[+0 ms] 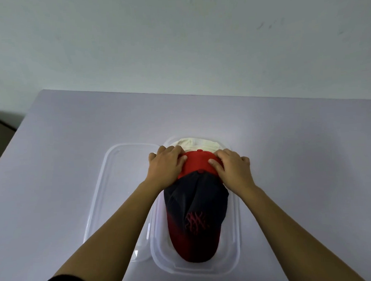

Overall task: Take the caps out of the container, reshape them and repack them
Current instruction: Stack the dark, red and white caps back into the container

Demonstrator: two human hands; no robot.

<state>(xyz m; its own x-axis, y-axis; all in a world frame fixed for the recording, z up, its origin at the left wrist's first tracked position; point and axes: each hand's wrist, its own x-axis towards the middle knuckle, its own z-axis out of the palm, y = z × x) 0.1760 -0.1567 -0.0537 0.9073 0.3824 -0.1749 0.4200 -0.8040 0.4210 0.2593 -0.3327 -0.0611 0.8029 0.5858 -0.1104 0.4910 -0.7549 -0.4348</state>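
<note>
Snugly, left hand (166, 166) and right hand (233, 169) curl fingers (174, 150) round red cap (197, 162), half-covered by dark cap (197, 212).

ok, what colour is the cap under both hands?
Red: a plain red fabric cap in the clear plastic container; head view shows it best.

Container (236, 234) at table (52, 168) centre, long axis running near to far. Lid (118, 186) flat on table, just left of container, touching its side. Three caps in container, overlapping in row: near cap (197, 215) in front, middle cap (197, 163) behind and partly under it, far cap (193, 143) at back end. Left hand (166, 165) grips middle cap's left side, right hand (233, 168) its right side. Wall (175, 44) behind table.
</note>
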